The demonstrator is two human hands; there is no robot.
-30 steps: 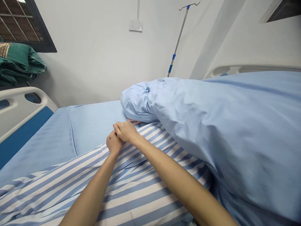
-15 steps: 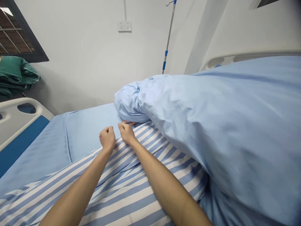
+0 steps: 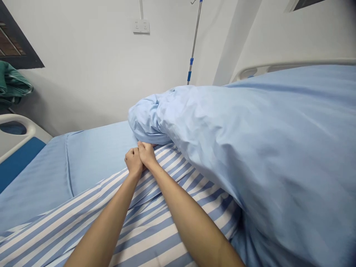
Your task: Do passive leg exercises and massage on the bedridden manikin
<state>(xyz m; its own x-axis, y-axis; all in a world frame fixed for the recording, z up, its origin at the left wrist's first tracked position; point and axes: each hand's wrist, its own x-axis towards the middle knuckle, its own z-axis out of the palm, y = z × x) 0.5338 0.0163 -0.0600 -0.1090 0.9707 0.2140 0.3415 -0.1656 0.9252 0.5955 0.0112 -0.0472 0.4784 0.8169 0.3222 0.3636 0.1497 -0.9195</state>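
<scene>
My left hand (image 3: 134, 160) is closed in a fist, knuckles up, over the edge of the blue-and-white striped cloth (image 3: 155, 218). Against its right side rests my right hand (image 3: 146, 153), also curled into a fist. Nothing shows in either one, though the palms face away from me. Just past my right hand, a light blue quilt (image 3: 217, 122) lies bunched, its folded end close to my knuckles. A small patch of skin (image 3: 154, 145) peeks out beneath the quilt's edge, mostly hidden.
A light blue bed sheet (image 3: 97, 152) spreads to the left, up to a white and blue bed end panel (image 3: 36, 128). Green folded cloth (image 3: 13, 83) hangs behind it. Along the wall stand a metal drip pole (image 3: 196, 37) and a wall socket (image 3: 141, 26).
My two fists, apart before, now touch. The left has moved right toward the other, and the right covers more of the skin patch. The view has shifted slightly right.
</scene>
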